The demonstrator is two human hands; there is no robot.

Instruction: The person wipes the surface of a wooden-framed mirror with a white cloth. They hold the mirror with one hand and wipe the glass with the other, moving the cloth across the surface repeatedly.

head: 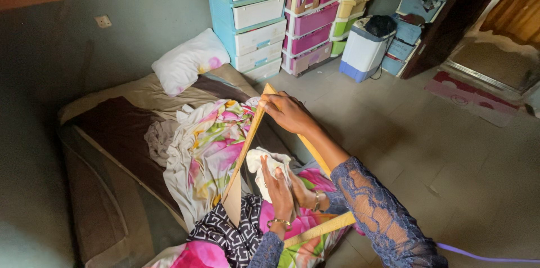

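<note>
**Wiping the framed mirror**

While the right hand (288, 113) is gripping the top corner of the wooden-framed mirror (247, 189), the left hand (279, 189) is pressing a soft cloth (264, 162) against its glass. It is looking rigid, breakable, best held by the frame, over the floral sheet (205, 150).

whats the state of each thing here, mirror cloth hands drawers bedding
mirror: propped up at a tilt, held at its top corner
right hand: gripping the frame's top corner
left hand: pressing a white cloth on the glass
floral sheet: crumpled
pillow: lying on mattress
drawers: closed
</note>
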